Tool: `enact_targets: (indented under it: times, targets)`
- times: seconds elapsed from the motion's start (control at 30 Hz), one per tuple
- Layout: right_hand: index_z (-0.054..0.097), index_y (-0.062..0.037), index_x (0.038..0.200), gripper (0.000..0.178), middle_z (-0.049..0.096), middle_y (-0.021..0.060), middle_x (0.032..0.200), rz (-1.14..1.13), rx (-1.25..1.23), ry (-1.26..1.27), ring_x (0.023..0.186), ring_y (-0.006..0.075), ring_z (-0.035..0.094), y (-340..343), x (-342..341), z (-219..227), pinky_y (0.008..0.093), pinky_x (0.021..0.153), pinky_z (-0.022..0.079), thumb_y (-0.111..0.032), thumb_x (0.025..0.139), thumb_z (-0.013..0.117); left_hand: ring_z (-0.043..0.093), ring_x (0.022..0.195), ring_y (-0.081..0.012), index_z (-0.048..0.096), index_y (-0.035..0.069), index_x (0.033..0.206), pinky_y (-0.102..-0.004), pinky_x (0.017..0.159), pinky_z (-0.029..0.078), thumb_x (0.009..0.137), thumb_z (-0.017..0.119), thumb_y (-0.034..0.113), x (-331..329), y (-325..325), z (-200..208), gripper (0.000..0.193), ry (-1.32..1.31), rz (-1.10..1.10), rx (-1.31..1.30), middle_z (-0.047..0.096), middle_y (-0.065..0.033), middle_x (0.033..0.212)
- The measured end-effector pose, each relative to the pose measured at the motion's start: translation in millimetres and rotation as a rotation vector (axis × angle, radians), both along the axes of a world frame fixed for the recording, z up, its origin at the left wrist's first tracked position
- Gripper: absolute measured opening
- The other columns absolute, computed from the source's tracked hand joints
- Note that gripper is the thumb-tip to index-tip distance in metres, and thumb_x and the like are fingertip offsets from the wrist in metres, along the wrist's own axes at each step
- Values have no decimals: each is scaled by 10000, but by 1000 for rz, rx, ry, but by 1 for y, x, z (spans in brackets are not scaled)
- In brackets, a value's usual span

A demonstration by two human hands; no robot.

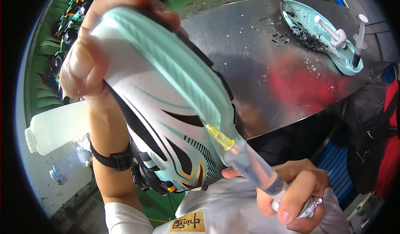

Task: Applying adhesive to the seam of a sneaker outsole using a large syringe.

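Note:
My left hand (89, 50) grips a white sports shoe (166, 117) with black and mint stripes, held up close to the camera, its mint sole (175, 63) turned upward. My right hand (296, 188) holds a clear syringe (254, 167) with a yellow needle hub (220, 137). The syringe tip touches the seam where the sole meets the upper, near the shoe's lower end. A black strap wraps my left wrist (114, 161).
A steel table (266, 63) lies behind the shoe. At its far right rests a mint shoe sole (321, 38) with black debris and two syringes (333, 32) on it. A white plastic bottle (56, 127) sits at left, and shoes are racked at upper left (68, 30).

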State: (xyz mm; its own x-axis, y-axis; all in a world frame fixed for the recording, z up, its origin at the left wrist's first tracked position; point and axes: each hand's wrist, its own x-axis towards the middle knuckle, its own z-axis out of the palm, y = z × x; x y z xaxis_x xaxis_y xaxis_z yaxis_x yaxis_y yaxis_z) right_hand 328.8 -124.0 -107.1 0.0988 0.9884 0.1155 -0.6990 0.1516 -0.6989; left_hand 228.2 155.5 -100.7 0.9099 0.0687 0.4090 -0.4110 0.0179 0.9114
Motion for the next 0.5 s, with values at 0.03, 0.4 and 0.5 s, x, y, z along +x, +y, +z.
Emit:
enact_targets:
  times: [0.03, 0.4, 0.5]
  targets:
    - [558, -75, 901, 247, 569, 172, 738, 13, 77, 4, 623, 221, 565, 4, 2, -7, 709, 925, 270, -75, 693, 692, 490, 743, -179, 569, 74, 1128, -283, 659, 390, 711, 623, 465, -5, 0, -7, 574, 2, 87, -161, 579, -60, 942]
    - [546, -65, 935, 278, 559, 160, 754, 41, -22, 17, 642, 200, 548, -14, -11, -5, 670, 924, 319, -31, 689, 672, 451, 733, -191, 555, 40, 1079, -315, 689, 380, 711, 588, 466, -17, -1, -8, 564, 61, 357, -236, 542, -68, 879]
    - [527, -82, 983, 327, 551, 150, 779, 141, -103, 101, 708, 203, 558, -24, -8, -14, 664, 959, 284, -20, 692, 663, 450, 747, -193, 550, 31, 1082, -320, 699, 382, 727, 566, 459, -8, -2, -12, 557, 119, 555, -152, 536, -75, 873]
